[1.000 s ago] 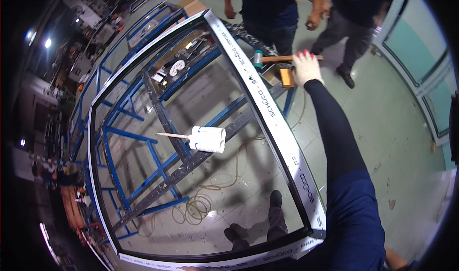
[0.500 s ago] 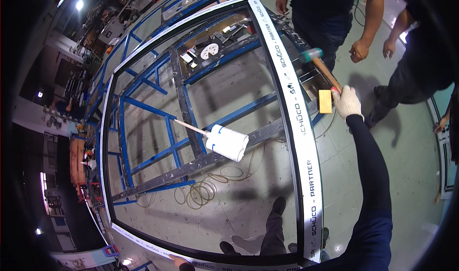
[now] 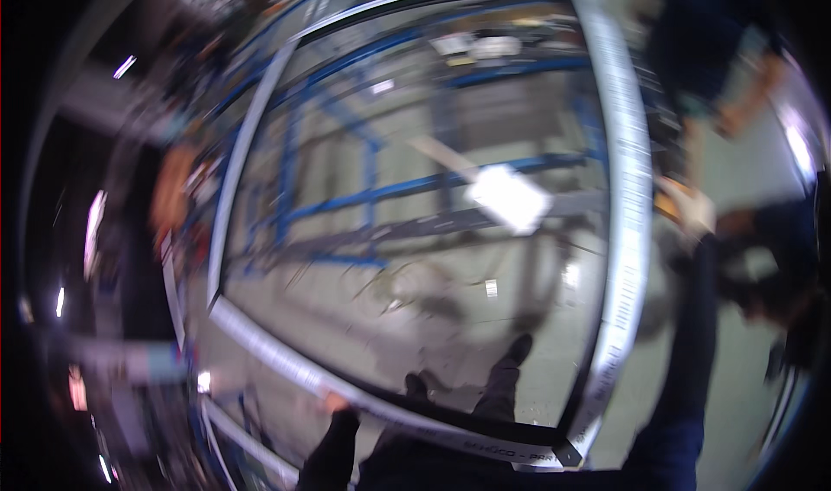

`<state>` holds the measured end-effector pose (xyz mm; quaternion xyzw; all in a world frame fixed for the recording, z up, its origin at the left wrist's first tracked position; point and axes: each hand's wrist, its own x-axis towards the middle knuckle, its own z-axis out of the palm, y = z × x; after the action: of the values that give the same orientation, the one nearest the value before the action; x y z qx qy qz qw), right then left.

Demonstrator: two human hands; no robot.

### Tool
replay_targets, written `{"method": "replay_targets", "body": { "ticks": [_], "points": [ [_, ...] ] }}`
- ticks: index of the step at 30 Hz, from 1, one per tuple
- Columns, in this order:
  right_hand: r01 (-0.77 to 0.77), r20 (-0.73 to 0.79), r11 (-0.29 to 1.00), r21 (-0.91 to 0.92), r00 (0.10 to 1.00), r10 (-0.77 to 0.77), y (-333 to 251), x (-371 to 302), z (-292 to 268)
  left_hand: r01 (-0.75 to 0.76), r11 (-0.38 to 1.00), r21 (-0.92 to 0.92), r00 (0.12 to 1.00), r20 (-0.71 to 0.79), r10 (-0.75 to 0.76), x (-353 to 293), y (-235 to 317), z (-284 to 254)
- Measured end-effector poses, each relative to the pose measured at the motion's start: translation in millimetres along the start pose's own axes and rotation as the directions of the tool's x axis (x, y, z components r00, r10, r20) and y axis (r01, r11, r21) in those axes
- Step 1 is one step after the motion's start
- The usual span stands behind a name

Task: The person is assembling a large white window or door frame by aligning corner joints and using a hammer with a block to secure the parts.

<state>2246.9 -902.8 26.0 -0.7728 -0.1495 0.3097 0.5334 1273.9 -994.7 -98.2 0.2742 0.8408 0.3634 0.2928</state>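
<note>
Motion blurs the whole view. A large window frame (image 3: 630,188) with white printed film on its sides stretches across the middle. At its near edge, the bare fingers of my left hand (image 3: 334,401) curl onto the frame. Beyond the right side, my right hand (image 3: 692,212), in a pale work glove, is closed at the lower end of a mallet's wooden handle (image 3: 693,149). The green mallet head (image 3: 692,106) is smeared at the top. A yellow block (image 3: 666,205) sits against the gloved fingers; whether they also grip it is unclear.
Within the frame's outline shows a white cylinder (image 3: 509,199) with a pale stick. Blue metal racks (image 3: 415,192) stand beneath and beyond. A coiled hose (image 3: 411,283) lies on the floor. One co-worker (image 3: 705,49) stands at the far right; another dark-clothed person (image 3: 770,257) is nearer.
My view has swung, so the frame appears higher and shifted right. More of my left hand and forearm shows at the near edge. My right hand still has the mallet, now more upright in view.
</note>
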Motion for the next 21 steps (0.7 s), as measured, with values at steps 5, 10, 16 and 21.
{"method": "replay_targets", "body": {
  "ticks": [5,10,16,21],
  "points": [
    [0.265,0.109,0.964,0.007,0.958,-0.264,-14,-123,-34,0.102,0.977,0.189,0.97,-0.236,-0.056,-45,28,71],
    [0.193,0.407,0.976,0.098,0.887,-0.217,-36,-368,148,0.024,0.941,0.337,0.936,0.323,-0.139,-75,75,-1],
    [0.084,0.662,0.995,0.046,0.743,-0.094,-16,-607,375,0.028,0.978,-0.208,0.221,0.955,0.197,-28,127,-96],
    [0.089,0.735,0.988,0.125,0.66,-0.152,-54,-752,529,0.351,0.791,-0.502,0.252,0.864,0.436,30,192,-190]
  ]
}}
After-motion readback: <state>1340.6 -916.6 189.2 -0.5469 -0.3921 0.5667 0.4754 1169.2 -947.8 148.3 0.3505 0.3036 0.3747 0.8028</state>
